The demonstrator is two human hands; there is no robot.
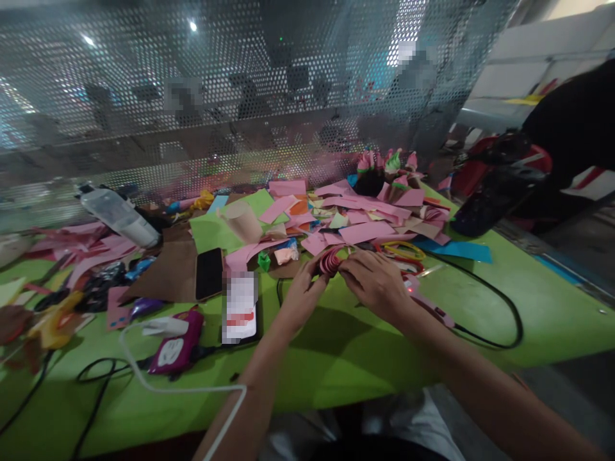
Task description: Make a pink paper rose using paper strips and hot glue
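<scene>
A small pink striped, coiled piece [329, 261] is held up over the green table [336, 358]. My left hand [307, 282] is closed on its left side. The closed fingertips of my right hand [372, 278] meet its right edge; whether they pinch anything else is too small to tell. Just right of my right wrist lies a pink tool [430, 302] with a red light and a black cable. Behind the hands are scattered pink paper strips [368, 232] and yellow-handled scissors [403, 250].
Left of my hands lie a lit phone [241, 307], a dark phone [209, 274] and a magenta device [177, 342] with cables. A clear bottle [120, 216] leans behind. A dark bottle [494, 186] stands right. Another person's hand [13, 323] shows at far left.
</scene>
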